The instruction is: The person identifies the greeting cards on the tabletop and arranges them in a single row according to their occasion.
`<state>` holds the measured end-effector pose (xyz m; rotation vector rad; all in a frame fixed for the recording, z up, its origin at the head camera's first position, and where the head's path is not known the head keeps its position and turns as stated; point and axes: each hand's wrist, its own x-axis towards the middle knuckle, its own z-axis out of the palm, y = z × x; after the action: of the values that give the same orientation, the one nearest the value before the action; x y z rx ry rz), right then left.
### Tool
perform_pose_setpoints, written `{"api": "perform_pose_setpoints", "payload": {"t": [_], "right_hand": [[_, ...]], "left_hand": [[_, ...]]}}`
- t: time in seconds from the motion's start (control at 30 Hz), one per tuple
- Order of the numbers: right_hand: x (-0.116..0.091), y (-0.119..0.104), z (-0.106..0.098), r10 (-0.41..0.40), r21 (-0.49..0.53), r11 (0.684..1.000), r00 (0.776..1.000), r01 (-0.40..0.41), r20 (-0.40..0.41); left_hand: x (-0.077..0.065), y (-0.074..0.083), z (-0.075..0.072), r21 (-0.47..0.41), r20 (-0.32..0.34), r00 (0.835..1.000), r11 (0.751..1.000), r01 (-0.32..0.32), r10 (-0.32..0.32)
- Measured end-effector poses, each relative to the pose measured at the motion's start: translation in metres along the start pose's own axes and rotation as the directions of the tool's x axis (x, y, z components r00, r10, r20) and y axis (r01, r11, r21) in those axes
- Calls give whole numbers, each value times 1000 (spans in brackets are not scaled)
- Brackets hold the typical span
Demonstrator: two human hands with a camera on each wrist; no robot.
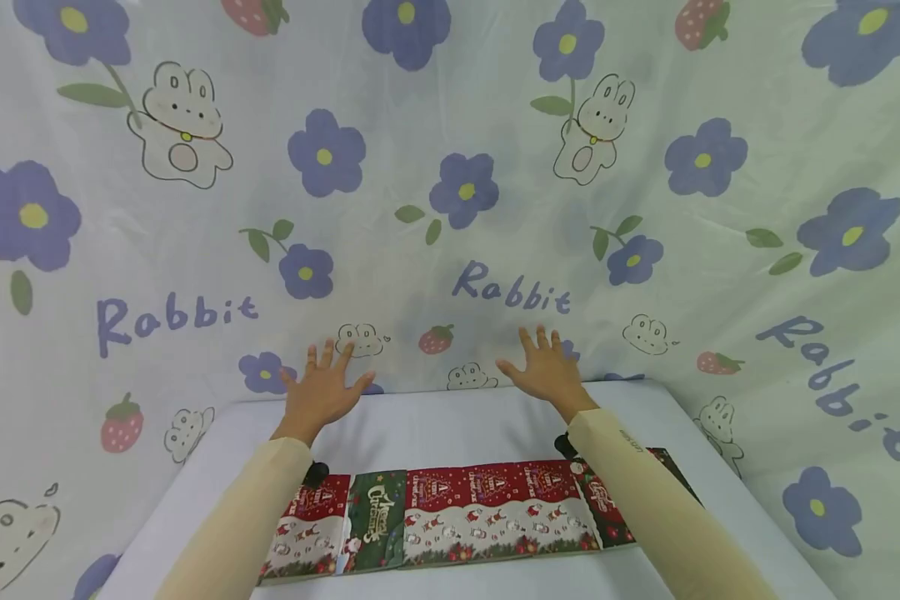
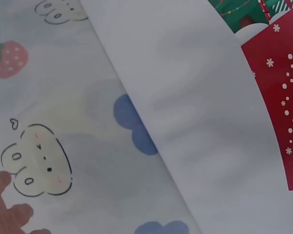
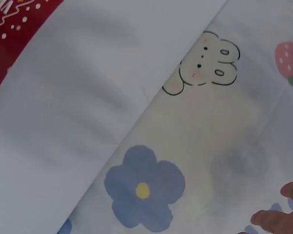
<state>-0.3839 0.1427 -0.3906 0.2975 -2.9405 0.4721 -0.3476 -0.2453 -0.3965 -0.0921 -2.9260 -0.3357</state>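
Observation:
My left hand (image 1: 322, 393) is held up over the back of the table with its fingers spread and nothing in them. Likewise spread and holding nothing, my right hand (image 1: 547, 372) is raised further right. Nearer to me, a row of flat Christmas-printed pieces, cards or thin boxes, lies side by side. It has a red and white piece (image 1: 315, 533) at the left, a green "Merry Christmas" piece (image 1: 376, 512), several red and white ones (image 1: 495, 521), and a dark red one (image 1: 603, 504) partly hidden by my right sleeve. Some fingers (image 2: 12, 214) show in the left wrist view, others (image 3: 278, 219) in the right.
A white-covered table (image 1: 442, 425) carries the row. Behind it and along both sides hangs a pale curtain (image 1: 390, 283) printed with rabbits, purple flowers and strawberries. Small black devices sit under my left wrist (image 1: 317, 475) and right wrist (image 1: 565, 447).

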Motion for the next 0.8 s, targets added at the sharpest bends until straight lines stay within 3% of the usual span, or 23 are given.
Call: {"api": "perform_pose_setpoints", "payload": {"t": [0.33,0.8], "right_hand": [[-2,-22,8,-40,-22,999,999,40,-15],[-10,-62,27,-84,46,995,996,86,-31]], "left_hand": [[-10,-11,-3,-11,-26,999,1000,-23,23],[-33,-34,-4,-43,-52,998,998,-35,33]]}}
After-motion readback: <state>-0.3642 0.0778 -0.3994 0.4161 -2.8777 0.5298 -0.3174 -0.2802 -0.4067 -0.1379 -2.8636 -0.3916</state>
